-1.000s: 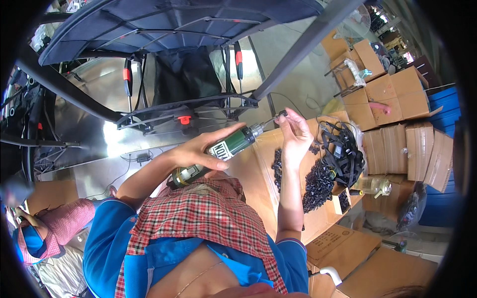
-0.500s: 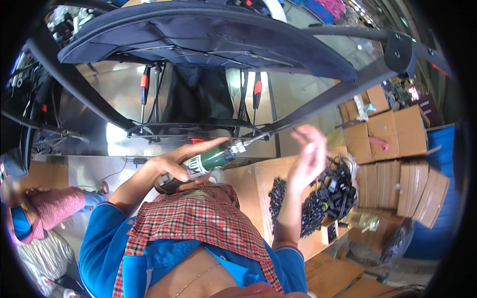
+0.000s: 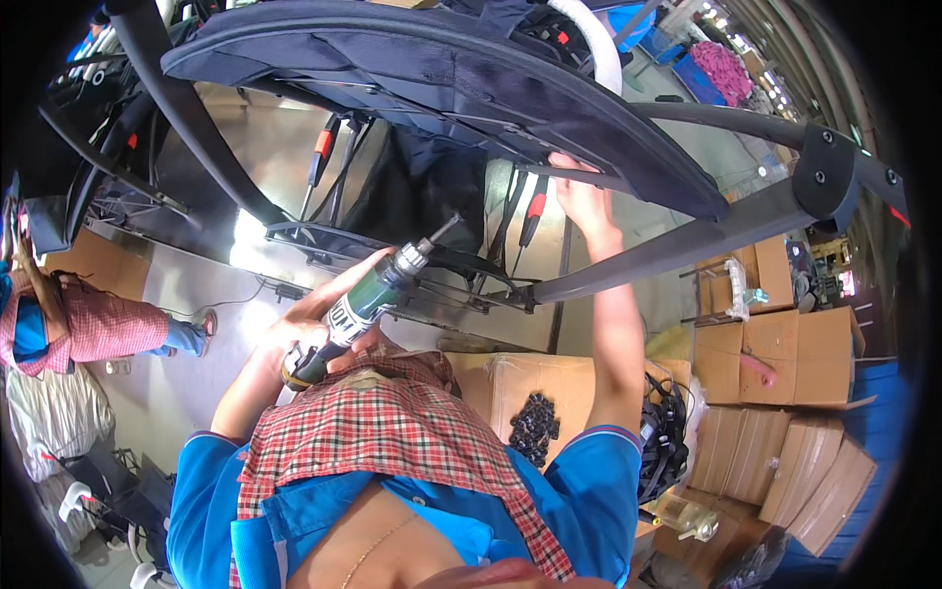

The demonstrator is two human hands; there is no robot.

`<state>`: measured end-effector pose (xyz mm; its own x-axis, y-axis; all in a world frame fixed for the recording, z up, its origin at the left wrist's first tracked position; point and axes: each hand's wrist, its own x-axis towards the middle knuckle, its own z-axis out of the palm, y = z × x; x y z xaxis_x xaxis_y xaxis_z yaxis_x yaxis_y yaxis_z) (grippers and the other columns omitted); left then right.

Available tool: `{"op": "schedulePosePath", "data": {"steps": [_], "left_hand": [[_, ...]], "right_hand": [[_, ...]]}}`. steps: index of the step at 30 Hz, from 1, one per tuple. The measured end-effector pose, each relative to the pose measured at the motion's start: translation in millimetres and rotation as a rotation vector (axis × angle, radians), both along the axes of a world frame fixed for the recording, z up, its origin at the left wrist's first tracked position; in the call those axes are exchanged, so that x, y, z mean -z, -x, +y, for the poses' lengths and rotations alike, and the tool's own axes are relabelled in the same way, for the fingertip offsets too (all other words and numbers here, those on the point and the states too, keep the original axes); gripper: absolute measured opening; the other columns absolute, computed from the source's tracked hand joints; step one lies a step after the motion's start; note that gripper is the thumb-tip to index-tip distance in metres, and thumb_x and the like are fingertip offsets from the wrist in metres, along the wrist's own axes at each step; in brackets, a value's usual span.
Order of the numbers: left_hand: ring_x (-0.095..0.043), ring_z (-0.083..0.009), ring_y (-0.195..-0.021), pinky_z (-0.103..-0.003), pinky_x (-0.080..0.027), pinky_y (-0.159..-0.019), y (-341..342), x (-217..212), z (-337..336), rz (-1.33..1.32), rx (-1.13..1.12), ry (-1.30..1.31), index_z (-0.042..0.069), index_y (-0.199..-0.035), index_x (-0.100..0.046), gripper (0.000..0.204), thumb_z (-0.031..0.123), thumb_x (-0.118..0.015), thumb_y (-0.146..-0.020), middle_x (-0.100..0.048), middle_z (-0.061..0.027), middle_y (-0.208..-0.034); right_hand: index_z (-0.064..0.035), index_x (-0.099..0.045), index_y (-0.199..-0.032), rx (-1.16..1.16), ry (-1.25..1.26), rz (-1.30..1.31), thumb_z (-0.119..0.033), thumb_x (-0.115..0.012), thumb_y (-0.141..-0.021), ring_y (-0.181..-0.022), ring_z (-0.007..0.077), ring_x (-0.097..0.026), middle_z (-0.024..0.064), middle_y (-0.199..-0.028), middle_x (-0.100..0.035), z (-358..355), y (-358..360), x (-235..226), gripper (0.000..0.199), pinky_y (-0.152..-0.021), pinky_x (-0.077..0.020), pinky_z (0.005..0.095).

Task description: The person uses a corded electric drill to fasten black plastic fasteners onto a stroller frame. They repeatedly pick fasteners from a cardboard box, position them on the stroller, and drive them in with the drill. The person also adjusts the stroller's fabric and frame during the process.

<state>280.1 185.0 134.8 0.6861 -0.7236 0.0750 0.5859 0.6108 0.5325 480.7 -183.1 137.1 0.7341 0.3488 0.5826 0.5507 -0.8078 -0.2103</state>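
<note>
Holding the green driver (image 3: 361,302) by its body in the left hand (image 3: 302,322), likely for balance, with the right hand (image 3: 585,201) at the dark padded panel (image 3: 442,83), fingers' grip indiscernible.

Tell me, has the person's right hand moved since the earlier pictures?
Yes, up the picture: the right hand was below the slanted grey bar and is now above it, by the dark panel.

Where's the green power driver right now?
Head view, left of centre: the green power driver is in the left hand, pictured just above the checked apron.
</note>
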Motion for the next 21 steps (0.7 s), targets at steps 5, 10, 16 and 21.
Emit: {"op": "schedulePosePath", "data": {"steps": [5,10,16,21], "left_hand": [[-0.061,-0.0199,-0.056,-0.026,-0.051,-0.048,12.5,3.9,4.3,0.001,-0.095,-0.033,0.014,-0.154,-0.007,0.111,0.019,-0.080,-0.069,-0.056,-0.0191,-0.081],[-0.059,-0.0163,-0.054,-0.025,-0.051,-0.049,0.8,0.1,-10.8,-0.080,-0.117,-0.217,0.015,-0.154,-0.010,0.107,0.025,-0.077,-0.072,-0.054,-0.0134,-0.078],[-0.056,-0.0124,-0.056,-0.026,-0.048,-0.053,-38.2,-15.6,-66.9,-0.379,-0.148,-0.566,0.016,-0.154,-0.010,0.103,0.034,-0.076,-0.078,-0.055,-0.0061,-0.080],[-0.056,-0.0119,-0.059,-0.028,-0.048,-0.051,-54.3,-13.7,-107.1,-0.314,-0.179,-0.636,0.011,-0.153,-0.014,0.097,0.018,-0.077,-0.080,-0.060,-0.0078,-0.093]], "right_hand": [[-0.0032,-0.064,-0.090,-0.270,-0.027,-0.078,-0.002,-0.061,-0.080,-0.091,0.0338,-0.062,0.0160,-0.102,-0.065,-18.2,22.6,9.5,0.011,-0.082,-0.0484,0.0430],[-0.0005,-0.065,-0.105,-0.086,-0.067,0.086,-0.028,-0.073,-0.083,-0.096,0.0393,-0.060,0.0191,-0.103,-0.066,-7.6,7.7,-5.5,0.036,-0.085,-0.0468,0.0432],[0.0010,-0.066,-0.095,-0.117,-0.253,-0.107,-0.019,-0.074,-0.082,-0.083,0.0350,-0.063,0.0170,-0.088,-0.067,20.2,-4.7,37.1,0.025,-0.078,-0.0489,0.0398],[-0.0035,-0.072,-0.094,-0.027,-0.372,-0.169,-0.011,-0.074,-0.077,-0.084,0.0343,-0.065,0.0148,-0.092,-0.070,37.0,6.6,35.1,0.019,-0.081,-0.0486,0.0399]]}}
